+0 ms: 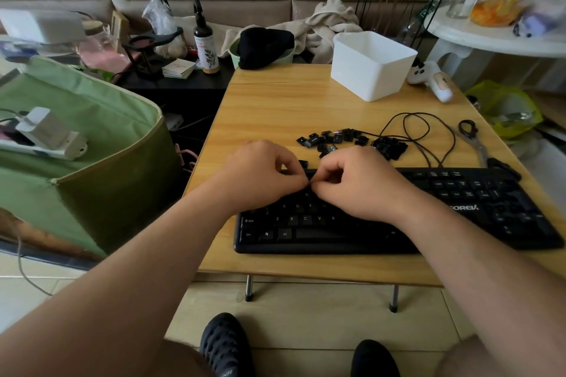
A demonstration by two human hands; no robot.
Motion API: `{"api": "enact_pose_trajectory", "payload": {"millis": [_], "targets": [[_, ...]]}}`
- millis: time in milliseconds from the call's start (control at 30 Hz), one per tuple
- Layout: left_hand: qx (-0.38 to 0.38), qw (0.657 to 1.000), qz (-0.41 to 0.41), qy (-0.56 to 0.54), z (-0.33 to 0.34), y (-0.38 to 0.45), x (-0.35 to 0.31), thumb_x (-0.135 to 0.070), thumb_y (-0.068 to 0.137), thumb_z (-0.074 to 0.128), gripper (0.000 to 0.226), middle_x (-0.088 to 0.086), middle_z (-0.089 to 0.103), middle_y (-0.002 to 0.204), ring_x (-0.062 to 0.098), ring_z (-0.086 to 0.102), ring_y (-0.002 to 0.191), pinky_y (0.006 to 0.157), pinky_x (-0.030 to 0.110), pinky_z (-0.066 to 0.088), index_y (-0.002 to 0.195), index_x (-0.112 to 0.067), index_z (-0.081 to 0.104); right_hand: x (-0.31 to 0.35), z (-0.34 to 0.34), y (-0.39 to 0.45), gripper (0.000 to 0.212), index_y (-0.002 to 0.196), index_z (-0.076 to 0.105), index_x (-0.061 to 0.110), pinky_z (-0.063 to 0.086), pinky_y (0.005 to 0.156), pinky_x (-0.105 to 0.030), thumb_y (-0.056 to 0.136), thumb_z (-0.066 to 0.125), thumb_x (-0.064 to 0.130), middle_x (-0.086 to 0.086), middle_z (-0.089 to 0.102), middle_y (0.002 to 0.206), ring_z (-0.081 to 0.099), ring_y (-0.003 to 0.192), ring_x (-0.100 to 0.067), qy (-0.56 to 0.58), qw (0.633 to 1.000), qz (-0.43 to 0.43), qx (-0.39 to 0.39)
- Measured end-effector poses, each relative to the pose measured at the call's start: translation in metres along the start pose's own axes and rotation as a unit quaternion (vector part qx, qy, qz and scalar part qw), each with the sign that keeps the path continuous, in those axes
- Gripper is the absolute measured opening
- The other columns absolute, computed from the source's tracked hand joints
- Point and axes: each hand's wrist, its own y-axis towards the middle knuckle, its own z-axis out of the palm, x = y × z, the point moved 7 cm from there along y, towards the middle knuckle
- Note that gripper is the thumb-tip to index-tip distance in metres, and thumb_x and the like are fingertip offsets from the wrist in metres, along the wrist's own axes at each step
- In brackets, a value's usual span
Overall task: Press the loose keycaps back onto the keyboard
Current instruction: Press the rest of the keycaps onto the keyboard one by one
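A black keyboard [398, 217] lies along the front of the low wooden table [275, 107]. Both hands hover over its upper left rows with fingers curled. The fingertips of my left hand [260, 174] and my right hand [358, 180] meet at one spot above the letter keys. Whatever they pinch there is hidden by the fingers. Several loose black keycaps [330, 139] lie scattered on the table just behind the keyboard, with a denser heap [389, 147] to the right. One keycap [303, 164] sits by the keyboard's back edge between my hands.
The keyboard's black cable [428, 131] loops behind the heap. A metal puller tool [473, 138] lies at the right edge. A white plastic box [372, 66] stands at the back. A green fabric bin [92, 144] is left of the table.
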Motion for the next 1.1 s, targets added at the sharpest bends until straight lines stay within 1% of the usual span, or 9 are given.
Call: {"api": "enact_pose_trajectory", "payload": {"millis": [67, 200, 267, 533, 633, 700, 767, 833, 1100], "targets": [[-0.043, 0.999, -0.013, -0.006, -0.008, 0.007, 0.002, -0.046, 0.089, 0.073, 0.011, -0.008, 0.064, 0.08, 0.009, 0.055, 0.069, 0.061, 0.028, 0.044, 0.083, -0.036, 0.075, -0.012, -0.013, 0.001, 0.013, 0.074, 0.075, 0.031, 0.042, 0.058, -0.01, 0.086, 0.075, 0.028, 0.021, 0.068, 0.071, 0.062, 0.069, 0.0, 0.04, 0.997, 0.024, -0.061], [-0.087, 0.994, -0.047, 0.036, -0.007, 0.028, 0.007, -0.048, 0.089, 0.069, 0.008, -0.015, 0.067, 0.087, 0.006, 0.061, 0.078, 0.072, 0.031, 0.054, 0.09, -0.04, 0.071, -0.03, -0.019, 0.003, 0.01, 0.078, 0.077, 0.031, 0.045, 0.061, -0.017, 0.088, 0.075, 0.031, 0.014, 0.071, 0.076, 0.062, 0.074, -0.002, 0.042, 0.992, 0.067, -0.096], [-0.079, 0.993, -0.061, 0.055, -0.001, 0.038, 0.004, -0.049, 0.086, 0.07, 0.013, -0.015, 0.067, 0.089, 0.008, 0.063, 0.083, 0.074, 0.032, 0.057, 0.093, -0.039, 0.071, -0.031, -0.017, 0.004, 0.008, 0.08, 0.077, 0.031, 0.045, 0.062, -0.02, 0.088, 0.075, 0.031, 0.014, 0.07, 0.074, 0.061, 0.072, -0.003, 0.033, 0.992, 0.071, -0.097], [-0.033, 0.986, -0.071, 0.145, 0.007, 0.056, -0.015, -0.037, 0.086, 0.074, 0.008, -0.009, 0.061, 0.081, 0.004, 0.053, 0.07, 0.048, 0.021, 0.036, 0.088, -0.029, 0.074, -0.027, -0.019, 0.005, 0.008, 0.082, 0.077, 0.03, 0.052, 0.068, -0.026, 0.089, 0.073, 0.03, 0.011, 0.069, 0.073, 0.062, 0.073, -0.006, 0.035, 0.991, 0.054, -0.115], [-0.033, 0.995, -0.074, 0.056, -0.003, 0.053, -0.01, -0.028, 0.09, 0.07, 0.009, -0.007, 0.073, 0.079, 0.004, 0.062, 0.066, 0.05, 0.02, 0.045, 0.084, -0.027, 0.076, -0.029, -0.023, 0.004, 0.008, 0.084, 0.079, 0.031, 0.049, 0.066, -0.015, 0.09, 0.074, 0.027, 0.012, 0.07, 0.075, 0.063, 0.075, -0.005, 0.056, 0.989, 0.041, -0.134], [-0.024, 0.99, -0.084, -0.113, -0.006, 0.049, -0.003, -0.019, 0.094, 0.069, 0.01, -0.001, 0.078, 0.08, 0.006, 0.071, 0.07, 0.064, 0.025, 0.059, 0.091, -0.022, 0.078, -0.028, -0.025, 0.003, 0.008, 0.09, 0.079, 0.032, 0.046, 0.066, -0.01, 0.09, 0.076, 0.025, 0.013, 0.071, 0.078, 0.063, 0.075, -0.005, 0.089, 0.985, 0.027, -0.146], [0.021, 0.941, -0.1, -0.322, -0.001, 0.041, -0.003, -0.013, 0.099, 0.068, 0.01, 0.007, 0.08, 0.095, 0.013, 0.076, 0.085, 0.078, 0.028, 0.062, 0.103, -0.013, 0.077, -0.022, -0.025, 0.002, 0.017, 0.1, 0.078, 0.035, 0.047, 0.067, -0.011, 0.089, 0.079, 0.023, 0.012, 0.07, 0.083, 0.063, 0.074, -0.006, 0.122, 0.981, 0.001, -0.153], [0.069, 0.887, -0.095, -0.447, 0.006, 0.035, -0.011, -0.011, 0.101, 0.065, 0.014, 0.011, 0.077, 0.102, 0.015, 0.074, 0.088, 0.079, 0.026, 0.06, 0.111, -0.007, 0.074, -0.016, -0.026, 0.001, 0.025, 0.107, 0.076, 0.037, 0.046, 0.068, -0.01, 0.087, 0.082, 0.024, 0.012, 0.07, 0.088, 0.063, 0.075, -0.006, 0.141, 0.975, -0.024, -0.171], [0.09, 0.854, -0.089, -0.505, 0.009, 0.023, -0.015, -0.007, 0.099, 0.063, 0.015, 0.008, 0.075, 0.097, 0.012, 0.071, 0.084, 0.076, 0.023, 0.06, 0.11, -0.006, 0.073, -0.003, -0.034, -0.009, 0.022, 0.102, 0.08, 0.027, 0.043, 0.069, -0.007, 0.083, 0.084, 0.017, 0.011, 0.071, 0.092, 0.064, 0.079, -0.011, 0.156, 0.96, -0.073, -0.222]]}}
